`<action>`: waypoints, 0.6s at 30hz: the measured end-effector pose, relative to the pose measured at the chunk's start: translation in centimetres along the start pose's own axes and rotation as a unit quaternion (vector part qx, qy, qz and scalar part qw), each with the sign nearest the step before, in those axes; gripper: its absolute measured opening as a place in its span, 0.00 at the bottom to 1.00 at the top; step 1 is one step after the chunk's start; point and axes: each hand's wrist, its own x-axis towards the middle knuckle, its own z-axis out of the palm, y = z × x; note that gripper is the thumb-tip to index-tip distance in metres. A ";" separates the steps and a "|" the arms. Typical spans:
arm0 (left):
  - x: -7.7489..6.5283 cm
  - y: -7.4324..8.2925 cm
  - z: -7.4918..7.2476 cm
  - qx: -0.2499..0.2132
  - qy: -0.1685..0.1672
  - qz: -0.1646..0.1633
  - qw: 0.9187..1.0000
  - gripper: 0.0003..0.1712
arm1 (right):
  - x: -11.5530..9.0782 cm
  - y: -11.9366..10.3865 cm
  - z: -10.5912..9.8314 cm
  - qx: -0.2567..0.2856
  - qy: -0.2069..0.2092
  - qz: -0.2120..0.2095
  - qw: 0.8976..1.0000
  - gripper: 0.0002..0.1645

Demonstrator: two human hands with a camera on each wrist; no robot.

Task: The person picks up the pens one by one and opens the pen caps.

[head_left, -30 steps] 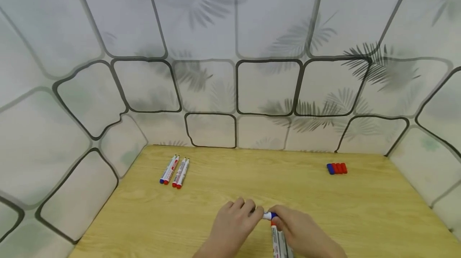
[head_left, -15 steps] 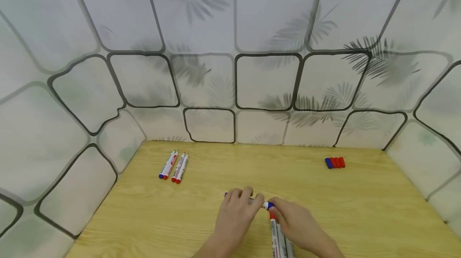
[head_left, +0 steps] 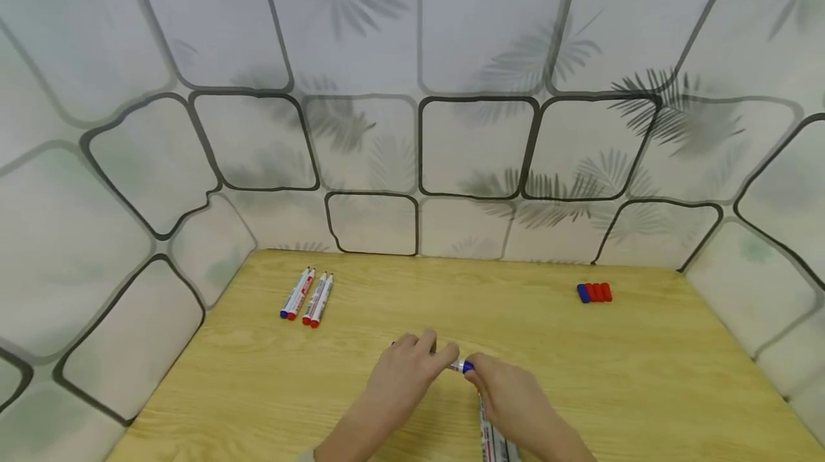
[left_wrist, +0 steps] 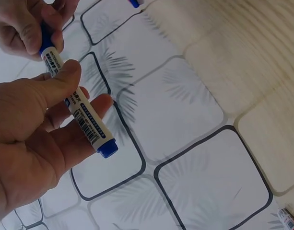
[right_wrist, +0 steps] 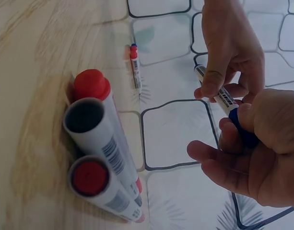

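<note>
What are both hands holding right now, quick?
Left hand: closed, holding the white barrel of a blue-capped marker between thumb and fingers.
Right hand: closed, pinching that marker's blue cap.

You cannot read any word or number for certain. Your held marker (left_wrist: 79, 99) carries small print (left_wrist: 93, 120) and a barcode (left_wrist: 84, 124); left of it in the right wrist view, two white markers (right_wrist: 106, 141) show blurred barcodes (right_wrist: 113, 155).
</note>
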 end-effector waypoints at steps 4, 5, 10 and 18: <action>0.2 -0.3 -0.4 -0.019 -0.033 -0.002 0.999 0.18 | 0.0 -0.5 -0.1 -0.016 -0.003 -0.009 1.000 0.07; 0.2 -0.3 -0.4 -0.021 -0.037 -0.003 0.999 0.18 | 0.0 -0.6 -0.1 -0.023 -0.002 -0.012 1.000 0.07; 0.1 -0.5 -0.3 -0.036 -0.052 -0.005 0.998 0.19 | 0.1 -0.8 0.1 -0.076 0.029 -0.046 0.996 0.02; 0.2 -0.8 -1.4 -0.041 -0.063 0.009 0.997 0.16 | 0.2 -0.8 0.3 -0.132 0.111 -0.134 0.976 0.11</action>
